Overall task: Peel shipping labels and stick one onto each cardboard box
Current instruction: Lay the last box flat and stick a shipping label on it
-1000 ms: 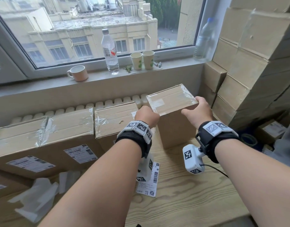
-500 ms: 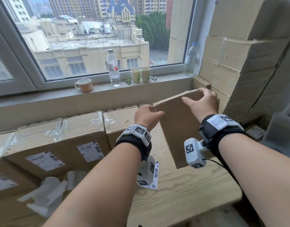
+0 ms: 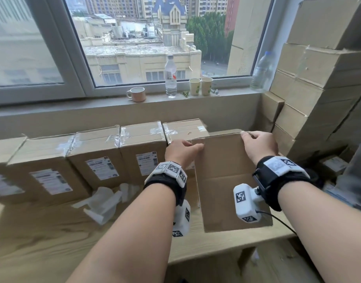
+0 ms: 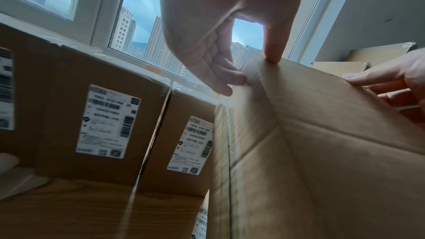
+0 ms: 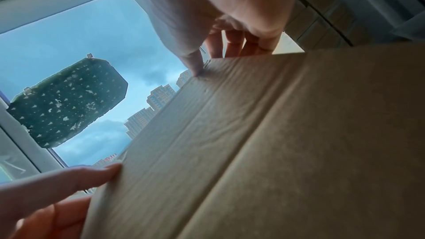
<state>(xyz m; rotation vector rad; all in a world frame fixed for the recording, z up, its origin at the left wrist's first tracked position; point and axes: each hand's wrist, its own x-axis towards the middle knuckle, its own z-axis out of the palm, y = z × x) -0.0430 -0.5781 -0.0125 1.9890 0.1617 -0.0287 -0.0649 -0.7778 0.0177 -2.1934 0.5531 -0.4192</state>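
An unlabelled cardboard box [image 3: 226,180] stands upright at the right end of the wooden table [image 3: 53,231], its plain face towards me. My left hand [image 3: 187,148] grips its top left corner, thumb on the near face and fingers [image 4: 220,79] down the left side. My right hand [image 3: 255,139] grips the top right edge, thumb [image 5: 195,64] in front and fingers over the back. The box [image 4: 322,152] [image 5: 276,143] fills both wrist views. Left of it, a row of taped boxes [image 3: 98,152] carries white shipping labels [image 3: 102,167]. A label sheet [image 4: 202,223] lies on the table beside the held box.
Crumpled white backing papers [image 3: 106,199] lie in front of the labelled row. A tall stack of boxes [image 3: 318,88] walls the right side. The windowsill holds a mug [image 3: 136,93], a water bottle [image 3: 170,78] and two paper cups [image 3: 201,86]. The table's right edge [image 3: 281,235] is close.
Both hands have lifted the box and turned it, so its plain face now stands towards me rather than its taped top. It now sits nearer me, beside the labelled row.
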